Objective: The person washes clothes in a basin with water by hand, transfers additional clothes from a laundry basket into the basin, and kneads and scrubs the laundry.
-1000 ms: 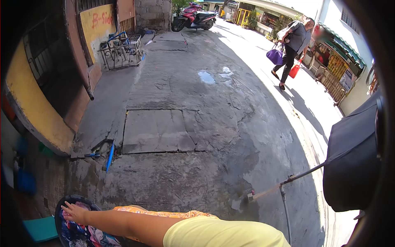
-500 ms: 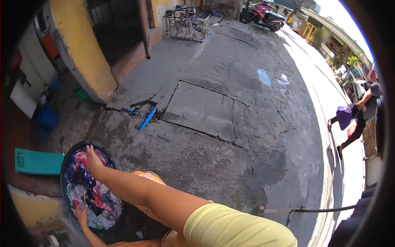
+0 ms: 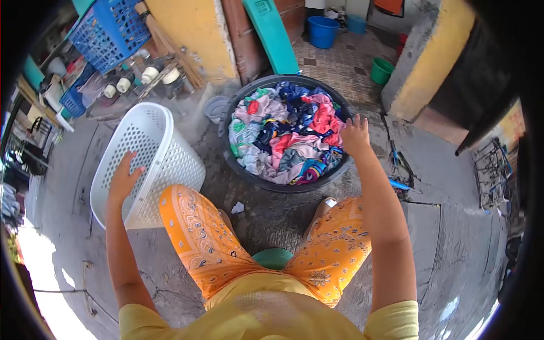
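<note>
A black round tub [image 3: 229, 164] stands in front of me, heaped with damp-looking clothes [image 3: 289, 133] in pink, navy, grey and red. My right hand [image 3: 355, 136] is at the tub's right edge, fingers extended beside the pink cloth; whether it presses on the rim I cannot tell. To the left, a white perforated laundry basket [image 3: 181, 170] leans toward my knee. Over its opening is my left hand [image 3: 124, 177], fingers spread and holding nothing; contact with the basket's wall is unclear. No clothes show inside the basket.
A small grey pail [image 3: 215, 107] sits beside the tub, with a teal plastic board [image 3: 272, 37] behind it. Blue basket [image 3: 107, 34] and brooms [image 3: 170, 45] stand at upper left. Blue basin [image 3: 323, 32] and green bucket [image 3: 382, 71] are farther back. A green stool [image 3: 273, 258] shows beneath me.
The view has swung left from the yard to face the tub. My left hand has left the tub's clothes and is over the white basket; my right hand has shifted to the tub's right edge.
</note>
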### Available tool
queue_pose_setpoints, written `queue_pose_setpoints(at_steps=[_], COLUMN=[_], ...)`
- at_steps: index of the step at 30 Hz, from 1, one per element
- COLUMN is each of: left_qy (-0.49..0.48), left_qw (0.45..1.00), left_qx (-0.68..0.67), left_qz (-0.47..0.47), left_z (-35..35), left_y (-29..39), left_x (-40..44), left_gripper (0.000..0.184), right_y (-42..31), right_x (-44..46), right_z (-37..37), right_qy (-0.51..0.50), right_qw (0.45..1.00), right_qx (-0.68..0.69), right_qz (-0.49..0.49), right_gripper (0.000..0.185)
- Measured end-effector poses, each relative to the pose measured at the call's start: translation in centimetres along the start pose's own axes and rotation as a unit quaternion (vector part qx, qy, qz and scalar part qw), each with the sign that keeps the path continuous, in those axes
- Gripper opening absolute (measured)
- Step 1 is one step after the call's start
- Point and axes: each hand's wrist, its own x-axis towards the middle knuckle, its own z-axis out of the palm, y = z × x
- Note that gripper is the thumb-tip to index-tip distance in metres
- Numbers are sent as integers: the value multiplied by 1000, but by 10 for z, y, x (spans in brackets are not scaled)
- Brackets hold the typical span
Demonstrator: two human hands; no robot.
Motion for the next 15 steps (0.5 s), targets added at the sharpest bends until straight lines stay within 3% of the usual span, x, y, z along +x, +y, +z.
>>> queue_pose_setpoints(at_steps=[1, 2, 3, 5, 7, 10, 12, 15], left_qy=[-43, -39, -54, -85, -212, -206, -218, -192], left_qw=[997, 996, 995, 993, 968, 972, 969, 970], left_qx=[-34, -34, -25, -17, -60, -65, -63, -94], left_qz=[-54, -72, -74, -85, -116, -93, -97, -113], left_z=[-1, 0, 3, 9, 3, 17, 21, 23], left_y=[-14, -26, -38, -47, -35, -58, -56, -51], left_x=[-13, -25, -38, -57, -65, -63, -60, -59], left_gripper=[55, 55, 56, 58, 58, 52, 51, 47], right_y=[8, 4, -3, -11, -23, -44, -61, -77], right_x=[-5, -1, 1, -1, -5, -14, -26, -45], right_z=[-27, -37, -47, -64, -85, -107, -101, -92], right_qy=[-48, -91, -98, -85, -112, -217, -75, -145], right_qw=[969, 882, 881, 819, 845, 822, 823, 814], right_qx=[230, 460, 458, 542, 490, 492, 479, 477], right_qz=[-73, -50, -66, -168, -185, -191, -297, -299], right_gripper=[43, 37, 37, 37, 38, 38, 36, 33])
